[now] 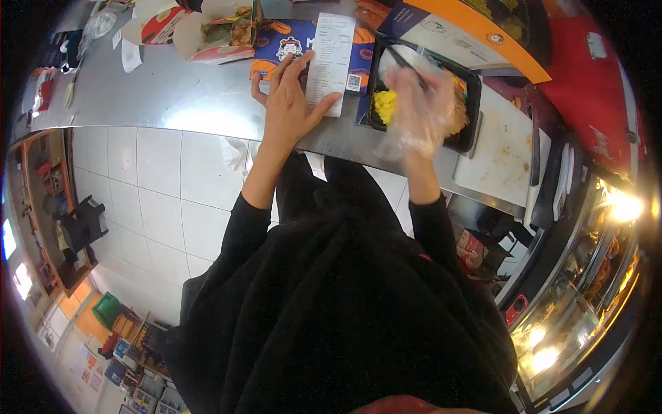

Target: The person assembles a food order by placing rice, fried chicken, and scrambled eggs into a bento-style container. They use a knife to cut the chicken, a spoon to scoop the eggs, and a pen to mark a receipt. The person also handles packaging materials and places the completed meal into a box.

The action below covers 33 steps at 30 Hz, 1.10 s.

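Observation:
My left hand [289,103] lies with its fingers spread over a printed white receipt [334,48] and a blue-and-orange cardboard box [265,52] at the counter's edge. Its fingertips and thumb touch the paper and the box. A loose clear plastic glove covers my right hand [420,107], which is slightly blurred. Its fingers close around a dark, pen-like stick [402,58] that slants up to the left. Under that hand sits a black food tray [474,131] holding yellow food [384,106] and something brownish at the right; my hand hides much of it.
Open food boxes [189,38] stand at the back left of the steel counter [172,90]. Right of the tray lies a stained white cutting board [496,155], with a long knife-like tool [535,148] along its edge. Behind is an orange-edged carton [476,31]. A lit glass display [572,303] stands far right.

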Available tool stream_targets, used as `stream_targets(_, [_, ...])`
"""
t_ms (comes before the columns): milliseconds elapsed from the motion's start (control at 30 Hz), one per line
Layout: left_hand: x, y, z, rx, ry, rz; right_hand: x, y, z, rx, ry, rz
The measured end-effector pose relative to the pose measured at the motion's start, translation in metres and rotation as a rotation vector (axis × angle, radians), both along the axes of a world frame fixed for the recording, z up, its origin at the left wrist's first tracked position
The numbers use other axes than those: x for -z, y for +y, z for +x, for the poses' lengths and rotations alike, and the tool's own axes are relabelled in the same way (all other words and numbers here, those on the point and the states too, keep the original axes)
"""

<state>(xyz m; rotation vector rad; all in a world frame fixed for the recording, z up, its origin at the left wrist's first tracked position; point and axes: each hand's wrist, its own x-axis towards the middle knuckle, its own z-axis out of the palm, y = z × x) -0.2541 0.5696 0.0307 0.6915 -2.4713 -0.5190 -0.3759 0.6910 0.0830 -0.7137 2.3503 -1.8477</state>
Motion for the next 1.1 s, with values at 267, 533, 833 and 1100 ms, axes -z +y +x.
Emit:
stream_targets(267, [-0.002, 0.001, 0.006, 0.021, -0.118, -0.114, 0.014, 0.047, -0.010, -0.085, 0.096, 0.111])
stream_targets(533, [0.000, 0.001, 0.000, -0.005, -0.153, -0.175, 0.048, 0.152, -0.039, 0.231, -0.001, 0.096])
stream_targets(833, [-0.021, -0.011, -0.007, 0.056, -0.103, -0.120, 0.040, 0.152, -0.029, 0.413, 0.152, 0.418])
stream_targets(1100, [-0.009, -0.030, 0.014, -0.099, 0.307, 0.092, 0.069, 0.150, -0.043, 0.324, 0.116, 0.453])
